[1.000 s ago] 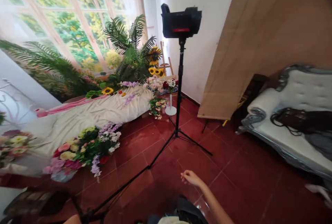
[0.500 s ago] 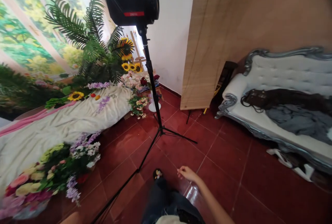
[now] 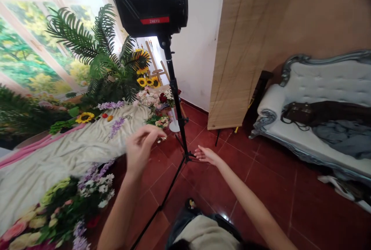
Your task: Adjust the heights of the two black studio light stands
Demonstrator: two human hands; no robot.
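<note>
A black studio light (image 3: 147,6) with a red label stands in front of me on a black light stand (image 3: 177,105), its tripod legs spread on the floor. My left hand (image 3: 142,147) is raised to the left of the pole, fingers curved and apart, with nothing seen in it. On the pole's other side my right hand (image 3: 206,155) reaches forward, fingers stretched out and empty. A gap shows between the left hand and the pole; the right fingertips overlap the foot of the stand in view, and I cannot tell whether they touch it.
A cream cloth (image 3: 87,145) with a sunflower (image 3: 85,117) lies at left, near a palm plant (image 3: 107,56) and a flower arrangement (image 3: 63,207). A hanging bamboo blind (image 3: 232,68) and a white sofa (image 3: 319,80) with a dark bag (image 3: 301,113) stand at right.
My left hand has risen into view beside the pole. My right hand has moved forward toward the stand and its fingers have straightened. The light looks nearer.
</note>
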